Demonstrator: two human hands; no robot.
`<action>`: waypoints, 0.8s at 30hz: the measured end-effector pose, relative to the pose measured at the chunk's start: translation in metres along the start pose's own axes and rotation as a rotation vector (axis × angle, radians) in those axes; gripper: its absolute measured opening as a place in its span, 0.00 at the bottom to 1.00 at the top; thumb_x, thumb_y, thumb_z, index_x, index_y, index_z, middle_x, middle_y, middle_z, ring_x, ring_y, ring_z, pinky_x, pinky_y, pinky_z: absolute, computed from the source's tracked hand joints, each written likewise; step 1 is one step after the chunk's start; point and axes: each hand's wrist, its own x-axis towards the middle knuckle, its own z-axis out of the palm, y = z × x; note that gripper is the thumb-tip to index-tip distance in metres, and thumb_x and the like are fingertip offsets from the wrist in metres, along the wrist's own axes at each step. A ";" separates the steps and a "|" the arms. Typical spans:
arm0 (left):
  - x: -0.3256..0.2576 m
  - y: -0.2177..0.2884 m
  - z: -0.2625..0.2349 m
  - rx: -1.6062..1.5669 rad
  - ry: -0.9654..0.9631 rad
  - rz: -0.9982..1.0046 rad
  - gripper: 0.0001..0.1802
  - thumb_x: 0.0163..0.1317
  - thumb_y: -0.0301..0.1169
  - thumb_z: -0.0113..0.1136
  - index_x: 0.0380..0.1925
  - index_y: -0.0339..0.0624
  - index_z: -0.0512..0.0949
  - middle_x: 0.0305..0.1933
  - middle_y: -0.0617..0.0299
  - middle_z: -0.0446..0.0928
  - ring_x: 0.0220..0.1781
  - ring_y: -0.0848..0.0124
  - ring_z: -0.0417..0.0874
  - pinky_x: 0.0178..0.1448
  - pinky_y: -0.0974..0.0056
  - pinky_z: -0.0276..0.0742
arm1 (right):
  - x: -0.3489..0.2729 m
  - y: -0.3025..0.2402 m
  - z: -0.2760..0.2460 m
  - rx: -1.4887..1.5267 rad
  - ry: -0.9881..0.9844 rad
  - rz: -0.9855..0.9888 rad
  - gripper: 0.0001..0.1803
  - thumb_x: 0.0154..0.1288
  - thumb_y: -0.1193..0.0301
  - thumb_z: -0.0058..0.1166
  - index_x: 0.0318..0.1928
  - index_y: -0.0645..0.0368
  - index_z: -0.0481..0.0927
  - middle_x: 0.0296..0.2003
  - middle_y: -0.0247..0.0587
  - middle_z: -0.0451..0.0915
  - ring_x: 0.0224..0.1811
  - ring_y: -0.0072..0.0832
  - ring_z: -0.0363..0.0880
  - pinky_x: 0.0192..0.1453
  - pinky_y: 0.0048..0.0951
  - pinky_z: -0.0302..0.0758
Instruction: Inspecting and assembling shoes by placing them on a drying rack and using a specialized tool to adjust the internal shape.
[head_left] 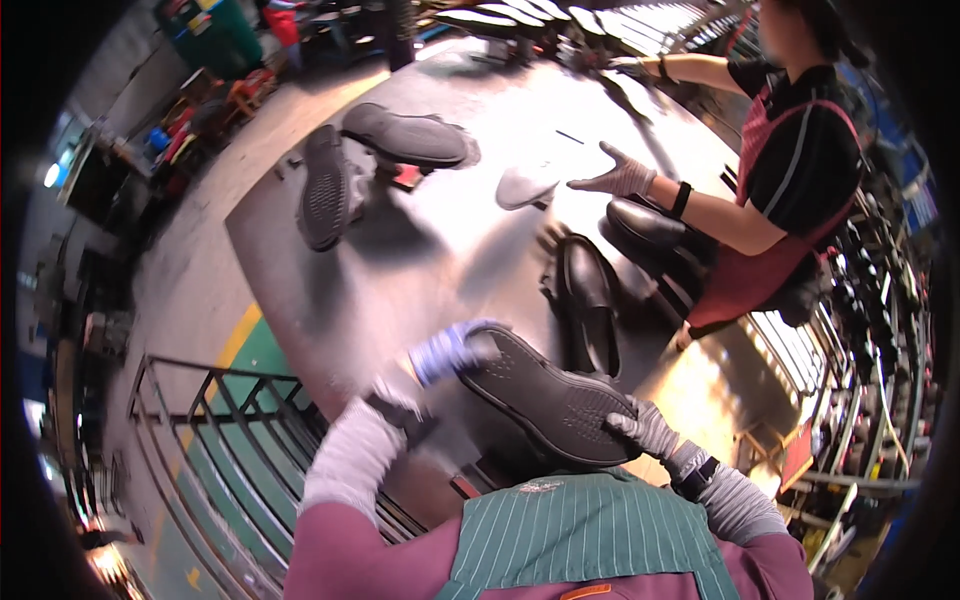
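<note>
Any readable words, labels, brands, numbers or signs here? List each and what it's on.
None readable.
Green striped apron: small pale mark, too small to read.
Orange patch on the apron: cut by the picture's lower edge, can't be read.
Upturned black shoe in the right hand: sole pattern, no legible lettering.

Extends both arms point(335, 550), clothed in maroon above, inward from the lower edge toward the center. Angles left forearm point(345, 458), under a pale gray cover, up and to the right, with a dark band point(401, 414) near the wrist. Places left hand point(446, 354), in a bluish glove, farther forward, with finger pose lost to motion blur. Angles right forearm point(745, 508), similarly covered, up and to the left, with a dark strap point(694, 478) near the wrist. Sets right hand point(650, 430), in a gray glove, lower and closer in, with bent fingers gripping and directed left.
</note>
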 end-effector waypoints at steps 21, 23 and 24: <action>-0.171 0.015 0.099 0.256 1.083 -0.575 0.29 0.58 0.51 0.64 0.46 0.37 0.79 0.44 0.53 0.81 0.47 0.63 0.80 0.54 0.63 0.73 | -0.011 0.008 0.142 -0.023 -1.239 0.113 0.30 0.63 0.58 0.61 0.61 0.60 0.73 0.55 0.39 0.77 0.58 0.28 0.72 0.64 0.31 0.68; -0.177 0.010 0.116 0.321 1.070 -0.570 0.29 0.58 0.52 0.64 0.46 0.37 0.79 0.43 0.52 0.81 0.47 0.62 0.81 0.53 0.62 0.74 | -0.019 0.002 0.127 -0.144 -1.294 0.012 0.31 0.63 0.55 0.61 0.61 0.59 0.73 0.54 0.40 0.78 0.57 0.28 0.74 0.62 0.31 0.70; -0.180 0.010 0.127 0.380 1.048 -0.565 0.29 0.57 0.52 0.64 0.45 0.37 0.79 0.42 0.51 0.81 0.46 0.62 0.81 0.53 0.62 0.74 | -0.026 -0.007 0.121 -0.248 -1.322 -0.059 0.31 0.63 0.53 0.60 0.60 0.58 0.73 0.54 0.40 0.78 0.55 0.27 0.75 0.61 0.31 0.71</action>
